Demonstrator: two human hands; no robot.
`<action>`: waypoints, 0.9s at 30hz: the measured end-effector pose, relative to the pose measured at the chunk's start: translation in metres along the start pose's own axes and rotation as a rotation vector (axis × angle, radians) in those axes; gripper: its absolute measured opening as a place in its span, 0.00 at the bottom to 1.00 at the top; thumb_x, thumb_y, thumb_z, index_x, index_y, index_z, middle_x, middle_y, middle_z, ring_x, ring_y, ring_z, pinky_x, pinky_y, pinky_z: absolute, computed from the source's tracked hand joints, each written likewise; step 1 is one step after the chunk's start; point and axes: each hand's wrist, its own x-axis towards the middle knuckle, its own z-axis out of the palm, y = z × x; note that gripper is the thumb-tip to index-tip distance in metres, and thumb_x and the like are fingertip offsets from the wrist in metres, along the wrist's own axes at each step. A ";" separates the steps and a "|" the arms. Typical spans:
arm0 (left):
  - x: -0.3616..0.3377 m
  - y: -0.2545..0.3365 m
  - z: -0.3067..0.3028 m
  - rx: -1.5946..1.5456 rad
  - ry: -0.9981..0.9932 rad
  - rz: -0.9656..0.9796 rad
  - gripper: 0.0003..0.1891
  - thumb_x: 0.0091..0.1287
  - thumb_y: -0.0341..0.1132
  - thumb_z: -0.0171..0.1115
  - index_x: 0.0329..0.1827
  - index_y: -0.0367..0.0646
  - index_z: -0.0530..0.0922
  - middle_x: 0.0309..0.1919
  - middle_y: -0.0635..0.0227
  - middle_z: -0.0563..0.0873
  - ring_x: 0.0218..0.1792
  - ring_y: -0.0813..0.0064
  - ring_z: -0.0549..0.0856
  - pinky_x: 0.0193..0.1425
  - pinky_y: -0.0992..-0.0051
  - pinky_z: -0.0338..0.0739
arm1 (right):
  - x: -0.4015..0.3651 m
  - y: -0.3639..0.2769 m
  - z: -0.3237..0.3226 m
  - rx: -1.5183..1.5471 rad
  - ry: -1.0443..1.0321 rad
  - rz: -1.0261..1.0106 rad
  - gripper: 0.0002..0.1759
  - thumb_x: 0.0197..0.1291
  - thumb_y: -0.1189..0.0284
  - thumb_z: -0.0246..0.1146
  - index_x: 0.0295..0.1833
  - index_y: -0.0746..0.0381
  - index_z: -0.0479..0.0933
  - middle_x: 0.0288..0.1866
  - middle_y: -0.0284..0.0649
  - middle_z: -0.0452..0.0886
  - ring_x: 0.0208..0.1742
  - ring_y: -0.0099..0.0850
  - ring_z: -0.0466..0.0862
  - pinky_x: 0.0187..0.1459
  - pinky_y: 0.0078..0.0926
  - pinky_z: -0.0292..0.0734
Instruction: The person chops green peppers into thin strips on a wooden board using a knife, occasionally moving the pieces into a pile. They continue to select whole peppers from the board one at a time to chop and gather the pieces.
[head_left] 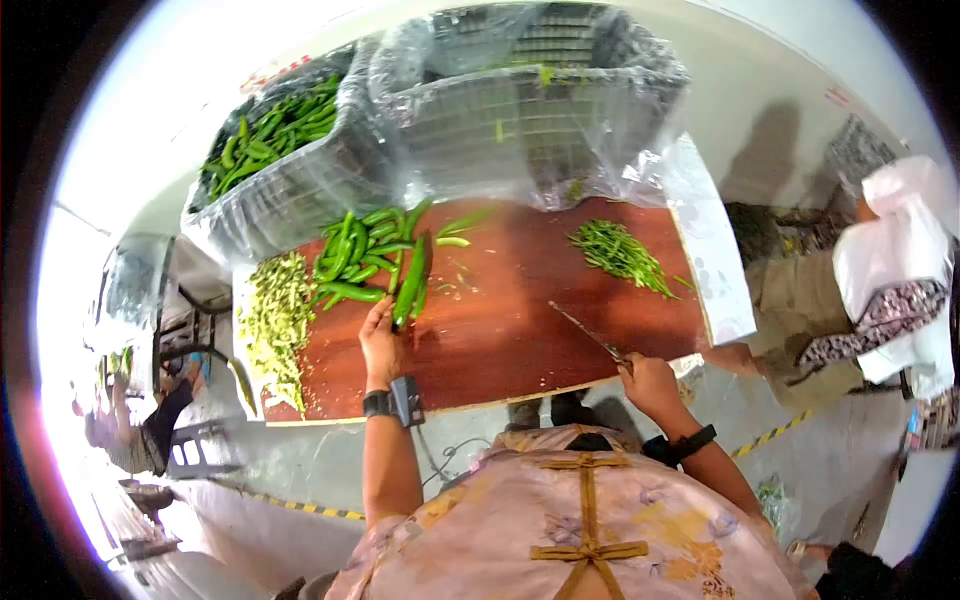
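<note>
My left hand [380, 345] is closed at the front of a heap of long green chili peppers [360, 250]. A slender green pepper [395, 272] rises from its fingertips, and a thicker pepper [409, 285] lies just to the right. In my right hand [652, 386] is the handle of a knife [588, 332]. The thin blade points left and away over the brown board [490, 350], apart from the peppers. Pale green seedy scraps [275, 325] cover the board's left end. At the right lies a pile of green stems or narrow pieces [622, 255].
Behind the board stand a plastic-lined crate [290, 200] holding green peppers and a larger plastic-lined crate [520, 130]. A person in a white top [905, 260] sits at the right. Another person [150, 430] is at the far left. Yellow-black tape [300, 507] marks the floor.
</note>
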 end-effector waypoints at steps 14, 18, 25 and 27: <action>-0.049 -0.080 0.043 0.628 -0.492 0.151 0.09 0.62 0.23 0.55 0.44 0.40 0.79 0.38 0.65 0.83 0.37 0.72 0.82 0.41 0.73 0.77 | -0.001 -0.016 0.001 0.034 0.104 0.050 0.14 0.56 0.65 0.61 0.35 0.68 0.78 0.27 0.55 0.80 0.33 0.53 0.81 0.38 0.49 0.74; -0.057 -0.041 0.067 1.181 -0.561 0.583 0.08 0.56 0.29 0.62 0.39 0.44 0.80 0.35 0.59 0.82 0.34 0.59 0.82 0.40 0.64 0.78 | -0.001 -0.019 0.001 0.021 0.127 0.060 0.14 0.56 0.65 0.61 0.35 0.67 0.78 0.29 0.55 0.80 0.34 0.53 0.80 0.38 0.49 0.74; -0.043 -0.043 0.090 1.227 -0.774 1.008 0.09 0.52 0.32 0.63 0.37 0.49 0.81 0.42 0.62 0.79 0.47 0.56 0.76 0.50 0.60 0.72 | 0.003 -0.019 -0.001 0.049 0.056 0.114 0.14 0.56 0.64 0.60 0.35 0.66 0.78 0.30 0.54 0.81 0.35 0.53 0.80 0.39 0.49 0.74; -0.043 -0.057 0.099 1.231 -0.749 1.028 0.09 0.52 0.33 0.63 0.38 0.49 0.81 0.42 0.62 0.79 0.45 0.57 0.77 0.49 0.60 0.72 | 0.005 -0.022 -0.006 0.040 0.067 0.119 0.14 0.56 0.63 0.60 0.35 0.65 0.78 0.30 0.54 0.81 0.35 0.53 0.80 0.39 0.49 0.74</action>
